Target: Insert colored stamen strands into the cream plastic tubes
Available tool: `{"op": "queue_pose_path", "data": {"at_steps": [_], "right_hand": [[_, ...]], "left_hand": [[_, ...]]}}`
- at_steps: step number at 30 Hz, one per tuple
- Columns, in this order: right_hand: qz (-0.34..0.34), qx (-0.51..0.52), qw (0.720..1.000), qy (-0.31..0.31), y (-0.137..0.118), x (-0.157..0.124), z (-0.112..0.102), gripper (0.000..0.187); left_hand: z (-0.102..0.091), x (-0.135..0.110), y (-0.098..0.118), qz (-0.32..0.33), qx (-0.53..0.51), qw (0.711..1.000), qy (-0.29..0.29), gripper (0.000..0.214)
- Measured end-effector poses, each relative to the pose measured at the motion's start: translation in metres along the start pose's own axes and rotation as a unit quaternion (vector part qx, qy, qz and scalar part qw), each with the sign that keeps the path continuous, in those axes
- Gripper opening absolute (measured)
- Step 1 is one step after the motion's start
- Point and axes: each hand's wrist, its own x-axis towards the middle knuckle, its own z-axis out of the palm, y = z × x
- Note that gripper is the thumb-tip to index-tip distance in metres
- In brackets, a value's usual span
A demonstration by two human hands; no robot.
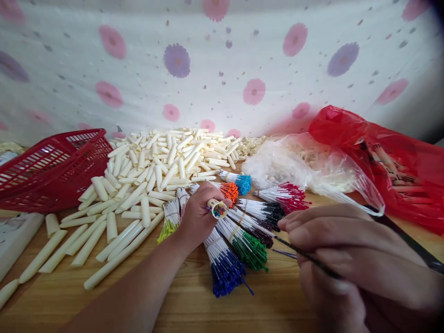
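Observation:
My left hand (196,212) is wrapped round a cream multicolour pen barrel (210,203), its end facing me with coloured tips showing inside. Between the fingers and thumb of my right hand (347,259) is a thin pen refill (305,255), dark along its shaft with a pale end pointing at the barrel, apart from it. Around my left hand lie banded bundles of white refills with coloured ends: dark blue (225,268), green (248,245), yellow (169,224), orange (229,190), light blue (242,182), red (289,195), black (268,212) and dark brown (256,229).
A large heap of cream tubes (163,157) spreads across the back and left of the wooden table (270,305). At the left stands a red basket (55,171). Clear plastic (287,162) and a red bag (412,162) with parts inside lie at the right, before a flowered curtain (222,55).

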Motion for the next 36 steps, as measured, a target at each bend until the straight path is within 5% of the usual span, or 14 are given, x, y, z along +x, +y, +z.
{"op": "queue_pose_path", "data": {"at_steps": [6, 22, 29, 36], "right_hand": [[-0.058, -0.109, 0.991, -0.045, 0.004, 0.009, 0.014, 0.021], [-0.148, -0.101, 0.984, -0.015, 0.019, 0.018, 0.035, 0.018], [-0.06, -0.163, 0.985, 0.013, 0.04, 0.013, 0.057, 0.015], [0.021, -0.118, 0.993, 0.0, 0.045, 0.016, 0.052, 0.015]], "left_hand": [[0.002, -0.001, -0.001, 0.032, -0.004, 0.999, -0.019, 0.02], [0.004, -0.002, -0.003, 0.046, 0.009, 0.998, -0.028, 0.015], [0.001, -0.002, -0.001, 0.051, 0.075, 0.996, -0.028, 0.006], [-0.007, -0.004, -0.001, 0.087, 0.156, 0.983, -0.042, 0.035]]}}
